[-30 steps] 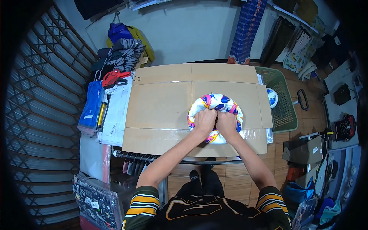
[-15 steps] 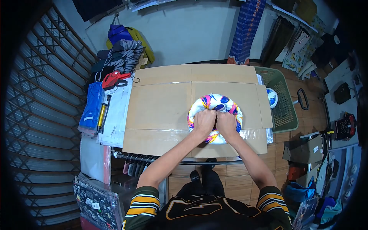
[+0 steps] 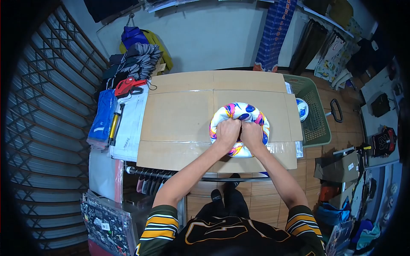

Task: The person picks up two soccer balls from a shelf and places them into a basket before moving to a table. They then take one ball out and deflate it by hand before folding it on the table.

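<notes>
A round, padded ring of white fabric with blue, pink and yellow patches [image 3: 218, 116] lies on the cardboard sheet [image 3: 179, 115], right of its middle. My left hand [image 3: 229, 131] and my right hand [image 3: 252, 133] are side by side at the middle of the ring, both closed with knuckles up. Their fingers curl down into the centre, where the fabric they grip is mostly hidden. A small dark gap shows between the two fists.
A red tape dispenser [image 3: 126, 86], a blue plastic packet [image 3: 102, 117] and a yellow tool [image 3: 114, 127] lie at the left. Folded clothes [image 3: 141, 59] are stacked behind. A green basket [image 3: 318, 115] holding a white-and-blue bundle [image 3: 302, 109] stands at the right.
Both fists and the ring appear slightly higher in the view, and the front edge of the cardboard has shifted slightly too. The grip looks the same.
</notes>
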A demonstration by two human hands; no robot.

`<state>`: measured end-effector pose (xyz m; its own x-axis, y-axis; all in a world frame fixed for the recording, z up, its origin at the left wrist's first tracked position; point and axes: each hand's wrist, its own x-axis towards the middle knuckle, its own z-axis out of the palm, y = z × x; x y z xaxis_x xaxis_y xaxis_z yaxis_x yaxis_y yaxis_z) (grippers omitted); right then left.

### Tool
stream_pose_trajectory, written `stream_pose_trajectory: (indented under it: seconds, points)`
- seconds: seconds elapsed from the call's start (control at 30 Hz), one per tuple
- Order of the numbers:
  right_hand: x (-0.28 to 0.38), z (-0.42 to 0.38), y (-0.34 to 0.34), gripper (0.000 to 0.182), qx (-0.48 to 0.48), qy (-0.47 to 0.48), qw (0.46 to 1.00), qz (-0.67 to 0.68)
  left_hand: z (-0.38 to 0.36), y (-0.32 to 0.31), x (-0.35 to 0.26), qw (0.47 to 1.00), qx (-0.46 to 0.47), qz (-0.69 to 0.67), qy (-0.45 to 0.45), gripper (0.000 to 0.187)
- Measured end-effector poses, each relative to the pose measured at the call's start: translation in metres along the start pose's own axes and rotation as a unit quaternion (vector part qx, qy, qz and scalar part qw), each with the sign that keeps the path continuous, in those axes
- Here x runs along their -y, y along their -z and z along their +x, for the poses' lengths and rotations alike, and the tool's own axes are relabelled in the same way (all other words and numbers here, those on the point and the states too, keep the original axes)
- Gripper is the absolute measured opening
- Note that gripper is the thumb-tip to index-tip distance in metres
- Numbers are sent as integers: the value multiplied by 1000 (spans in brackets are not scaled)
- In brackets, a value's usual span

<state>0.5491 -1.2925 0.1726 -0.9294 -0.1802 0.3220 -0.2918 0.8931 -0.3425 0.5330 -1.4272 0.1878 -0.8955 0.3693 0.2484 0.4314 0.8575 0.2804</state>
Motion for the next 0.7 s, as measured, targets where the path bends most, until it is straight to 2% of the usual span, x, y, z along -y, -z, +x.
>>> stream_pose_trajectory:
  seconds: [0.5, 0.7]
  points:
    - [2, -1, 1, 8, -14, 7, 1000, -24, -1, -1, -2, 1000, -6, 5, 19, 13]
    - [1, -4, 5, 6, -17, 13, 1000, 13, -1, -3, -1, 1000, -9, -1, 21, 15]
